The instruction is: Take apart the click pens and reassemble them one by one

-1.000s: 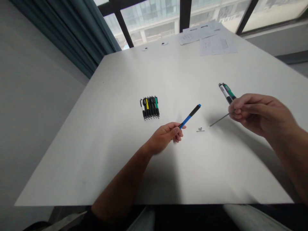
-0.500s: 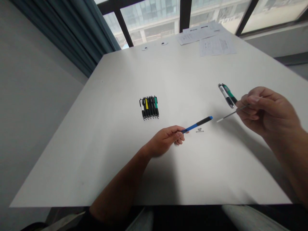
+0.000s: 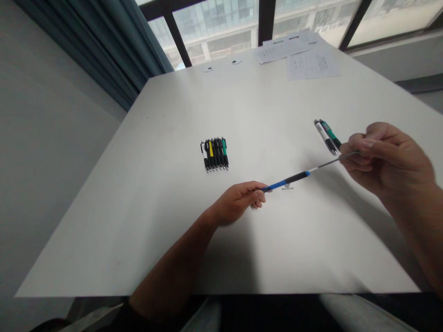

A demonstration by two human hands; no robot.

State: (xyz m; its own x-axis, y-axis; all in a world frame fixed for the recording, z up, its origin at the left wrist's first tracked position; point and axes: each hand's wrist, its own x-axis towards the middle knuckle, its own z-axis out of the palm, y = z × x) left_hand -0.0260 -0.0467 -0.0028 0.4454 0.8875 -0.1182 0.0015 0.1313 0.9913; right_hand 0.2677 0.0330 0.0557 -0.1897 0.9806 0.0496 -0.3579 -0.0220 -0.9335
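Observation:
My left hand is closed around the rear of a blue pen barrel with a black grip, its front end pointing right and slightly up. My right hand pinches a thin pen refill by one end. The refill's white end meets the open front of the barrel, and the two lie nearly in one line. Below the barrel, partly covered by it, small metal parts lie on the table. Just beyond my right hand are a white pen and a green pen, side by side.
A row of several pens, in white, yellow, black and green, lies left of centre on the white table. Papers and two small white pieces are near the far edge by the window. A curtain hangs at left.
The gap between the refill and the barrel has closed: the white end now touches the barrel's front. The barrel has shifted slightly right and down; my right hand has barely moved.

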